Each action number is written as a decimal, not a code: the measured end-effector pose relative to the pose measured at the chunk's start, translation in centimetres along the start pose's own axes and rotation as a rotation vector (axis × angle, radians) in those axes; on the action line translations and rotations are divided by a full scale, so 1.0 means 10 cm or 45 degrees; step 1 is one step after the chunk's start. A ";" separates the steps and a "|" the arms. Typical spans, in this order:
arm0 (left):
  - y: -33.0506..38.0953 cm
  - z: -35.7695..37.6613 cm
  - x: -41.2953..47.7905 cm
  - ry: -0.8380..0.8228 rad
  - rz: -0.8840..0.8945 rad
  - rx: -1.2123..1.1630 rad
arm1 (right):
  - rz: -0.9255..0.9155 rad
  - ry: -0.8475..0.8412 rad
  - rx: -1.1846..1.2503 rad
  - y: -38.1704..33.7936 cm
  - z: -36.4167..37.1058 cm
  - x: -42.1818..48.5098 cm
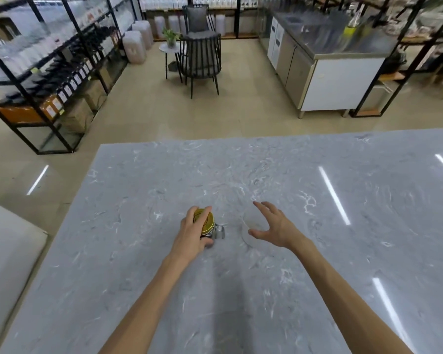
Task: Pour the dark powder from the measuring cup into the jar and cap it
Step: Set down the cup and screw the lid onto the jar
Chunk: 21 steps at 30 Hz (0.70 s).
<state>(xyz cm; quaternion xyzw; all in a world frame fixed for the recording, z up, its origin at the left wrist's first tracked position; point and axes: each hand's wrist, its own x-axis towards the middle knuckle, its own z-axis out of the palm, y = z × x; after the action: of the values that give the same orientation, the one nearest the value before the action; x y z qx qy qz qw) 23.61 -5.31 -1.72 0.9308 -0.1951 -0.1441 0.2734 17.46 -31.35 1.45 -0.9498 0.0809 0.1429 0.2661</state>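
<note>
We count one gold-lidded jar clasped in our left hand, right hand spread over one clear measuring cup; bare desk all around.

Two bare forearms extended forward, left hand curled closed in a grip, right hand held open, fingers spread

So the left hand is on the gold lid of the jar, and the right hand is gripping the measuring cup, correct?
Not quite. In the head view the left hand is on the gold lid of the jar, but the right hand grips nothing: it hovers open, fingers spread, over a faint clear round item on the table.
</note>
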 end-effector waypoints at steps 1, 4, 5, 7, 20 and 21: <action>-0.02 0.00 0.03 -0.003 0.009 -0.010 | -0.003 0.012 -0.017 0.01 0.02 0.00; -0.04 0.02 0.07 0.004 0.021 -0.038 | -0.007 0.040 -0.056 0.06 0.06 -0.01; -0.05 0.02 0.08 0.006 0.023 -0.045 | -0.002 0.033 -0.061 0.07 0.05 -0.02; -0.06 0.03 0.09 0.008 0.024 -0.047 | 0.008 -0.002 -0.080 0.12 0.03 -0.03; 0.06 0.06 0.09 0.049 0.017 0.105 | -0.137 0.137 -0.146 0.22 -0.03 -0.17; 0.07 0.06 0.09 0.050 0.012 0.089 | -0.141 0.171 -0.130 0.23 -0.07 -0.18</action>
<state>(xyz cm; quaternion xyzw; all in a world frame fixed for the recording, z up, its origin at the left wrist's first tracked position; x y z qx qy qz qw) 23.96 -6.52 -1.92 0.9416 -0.1988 -0.1175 0.2451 15.43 -33.55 1.46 -0.9727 0.0387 0.0678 0.2187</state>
